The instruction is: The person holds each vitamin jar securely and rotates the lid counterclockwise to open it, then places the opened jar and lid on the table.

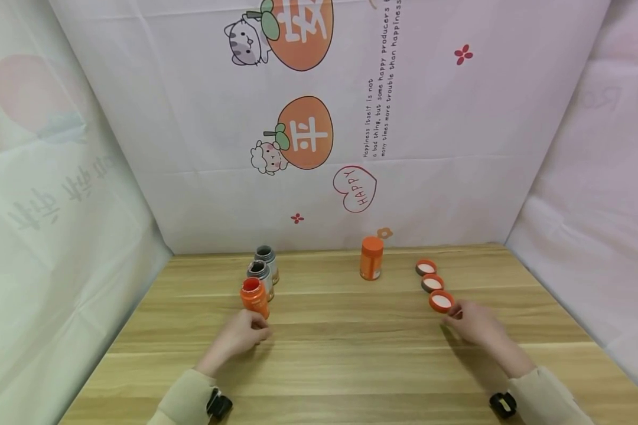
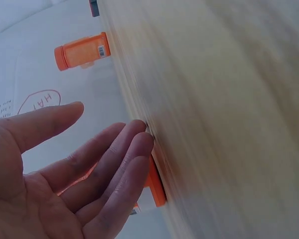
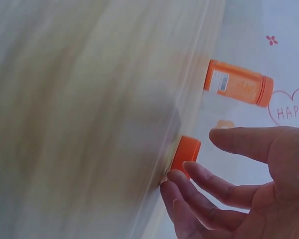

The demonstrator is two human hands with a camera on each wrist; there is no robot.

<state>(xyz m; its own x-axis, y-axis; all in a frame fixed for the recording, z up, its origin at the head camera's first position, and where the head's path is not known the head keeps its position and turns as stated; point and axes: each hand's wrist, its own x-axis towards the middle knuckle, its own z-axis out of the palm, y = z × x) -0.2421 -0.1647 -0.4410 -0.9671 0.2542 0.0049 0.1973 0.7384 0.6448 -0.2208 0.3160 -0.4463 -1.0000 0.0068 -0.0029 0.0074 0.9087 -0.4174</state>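
My left hand (image 1: 243,332) is low over the table, just in front of an uncapped orange bottle (image 1: 255,300). In the left wrist view its thumb stands apart from loosely bent fingers (image 2: 114,184), which partly hide that bottle. Behind the bottle stand two uncapped grey bottles (image 1: 266,280) in a row. On the other side, my right hand (image 1: 473,321) has its fingertips right at an orange cap (image 1: 441,301) lying with its white inside up. The right wrist view shows the thumb held away from the cap and nothing between thumb and fingers.
A capped orange bottle (image 1: 371,260) stands upright towards the back middle of the wooden table (image 1: 345,366). Two more upturned caps (image 1: 432,283) lie in line behind the nearest one. White printed cloth (image 1: 430,118) hangs at the back and both sides.
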